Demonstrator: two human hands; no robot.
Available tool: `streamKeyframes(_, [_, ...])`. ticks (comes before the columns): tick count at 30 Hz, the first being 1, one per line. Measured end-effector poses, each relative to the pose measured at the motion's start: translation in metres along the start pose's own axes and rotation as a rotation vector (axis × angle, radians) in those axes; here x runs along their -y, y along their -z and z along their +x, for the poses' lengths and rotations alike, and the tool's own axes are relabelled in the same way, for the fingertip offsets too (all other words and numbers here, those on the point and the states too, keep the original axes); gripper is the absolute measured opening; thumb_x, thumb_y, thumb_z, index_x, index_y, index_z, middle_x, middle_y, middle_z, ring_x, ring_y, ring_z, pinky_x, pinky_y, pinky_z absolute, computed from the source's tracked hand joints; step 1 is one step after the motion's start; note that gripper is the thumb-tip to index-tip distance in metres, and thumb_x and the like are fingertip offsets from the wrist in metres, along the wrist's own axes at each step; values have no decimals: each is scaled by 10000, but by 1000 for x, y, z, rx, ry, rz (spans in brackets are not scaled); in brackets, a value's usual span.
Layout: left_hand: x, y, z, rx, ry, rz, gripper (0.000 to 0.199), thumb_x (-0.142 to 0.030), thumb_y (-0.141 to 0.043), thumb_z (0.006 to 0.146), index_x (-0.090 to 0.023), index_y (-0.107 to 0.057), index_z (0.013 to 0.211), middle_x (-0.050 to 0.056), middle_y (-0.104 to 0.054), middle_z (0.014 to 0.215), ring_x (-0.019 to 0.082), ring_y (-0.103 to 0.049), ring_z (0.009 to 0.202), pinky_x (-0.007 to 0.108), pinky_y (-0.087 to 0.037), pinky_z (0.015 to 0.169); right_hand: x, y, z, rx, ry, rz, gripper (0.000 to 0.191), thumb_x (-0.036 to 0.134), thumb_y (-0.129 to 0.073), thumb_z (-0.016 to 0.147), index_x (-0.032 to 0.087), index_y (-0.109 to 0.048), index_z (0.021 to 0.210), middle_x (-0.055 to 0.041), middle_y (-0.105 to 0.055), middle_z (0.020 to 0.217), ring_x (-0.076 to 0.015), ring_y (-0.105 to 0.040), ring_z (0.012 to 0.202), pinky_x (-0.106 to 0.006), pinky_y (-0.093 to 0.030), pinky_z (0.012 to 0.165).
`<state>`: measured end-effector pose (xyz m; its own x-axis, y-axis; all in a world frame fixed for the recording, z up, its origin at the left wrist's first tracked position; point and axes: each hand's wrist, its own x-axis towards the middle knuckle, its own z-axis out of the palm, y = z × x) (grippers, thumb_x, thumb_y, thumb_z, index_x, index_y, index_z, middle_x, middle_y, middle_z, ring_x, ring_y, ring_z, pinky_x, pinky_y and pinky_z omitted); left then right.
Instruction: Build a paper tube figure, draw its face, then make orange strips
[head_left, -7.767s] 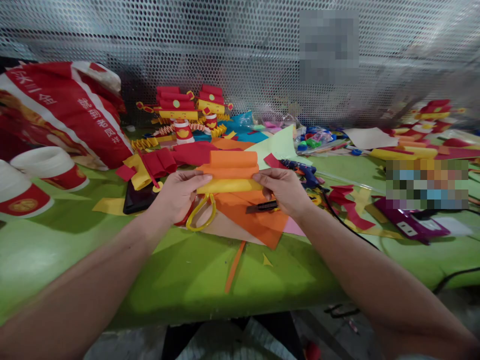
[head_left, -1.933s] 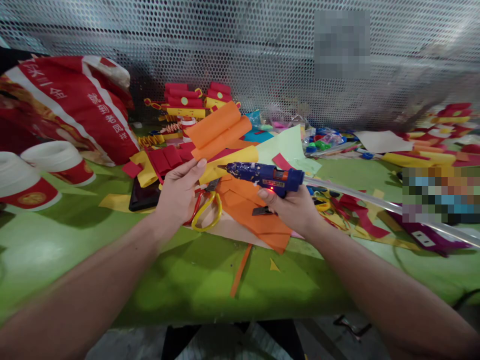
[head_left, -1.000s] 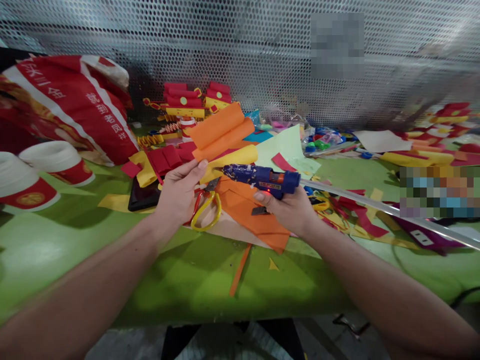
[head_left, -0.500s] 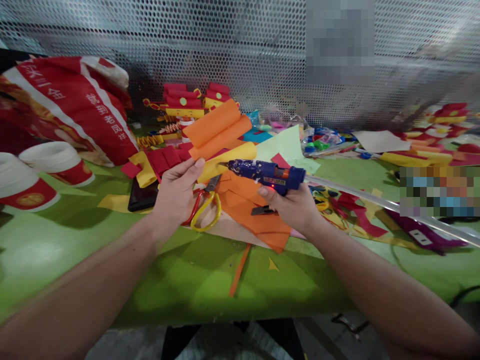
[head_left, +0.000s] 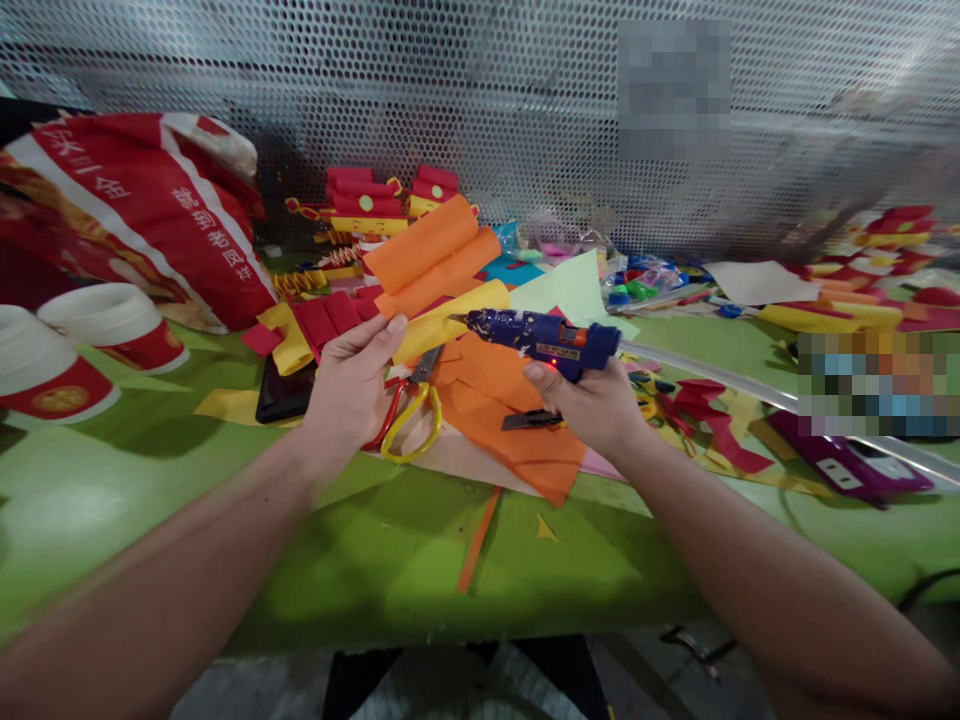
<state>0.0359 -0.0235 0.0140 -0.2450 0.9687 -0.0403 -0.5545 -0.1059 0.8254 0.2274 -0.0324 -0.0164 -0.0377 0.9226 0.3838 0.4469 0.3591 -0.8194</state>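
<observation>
My left hand (head_left: 356, 375) pinches a rolled paper piece, made of orange rolls (head_left: 427, 250) above and a yellow roll (head_left: 457, 320) below. In my right hand (head_left: 596, 405) is a blue glue gun (head_left: 536, 338), its small light glowing red and a long clear glue stick (head_left: 697, 372) sticking out of its back. The gun's nozzle points left, at the surface of the yellow roll; whether it touches is hard to tell. Scissors (head_left: 412, 422) with red and yellow handles lie beside my left hand, and orange sheets (head_left: 517, 430) lie beneath the gun.
White-and-red cups (head_left: 124, 325) and a red bag (head_left: 150, 200) stand at the left of the green table (head_left: 315, 560). Finished red-and-yellow paper figures (head_left: 364, 205) stand behind. A black cutter (head_left: 529, 419) rests on the orange sheets. Red scraps (head_left: 720, 425) and a purple case (head_left: 847, 460) lie right.
My right hand and the glue gun have shifted slightly right, drawing the nozzle back along the yellow roll. The paper piece in my left hand has moved a little to the left.
</observation>
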Motion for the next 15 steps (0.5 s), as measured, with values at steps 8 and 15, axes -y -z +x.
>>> streamKeyframes(8, [-5, -3, -3, -63, 11, 20, 458, 51, -537, 800, -219, -626, 442, -64, -633, 446, 68, -637, 515, 236, -558, 716, -5, 3, 1, -14, -19, -47, 506, 686, -571, 689, 181, -601, 688, 51, -390, 418, -89, -362, 392, -233, -282, 373])
streamKeyframes(15, [-1, 1, 1, -55, -31, 29, 408, 42, -587, 767, -228, -647, 468, -52, -675, 517, 91, -672, 609, 260, -548, 791, -8, 4, 4, -28, -1, -30, 493, 661, -575, 715, 178, -648, 785, 53, -394, 411, -98, -369, 388, -246, -299, 381])
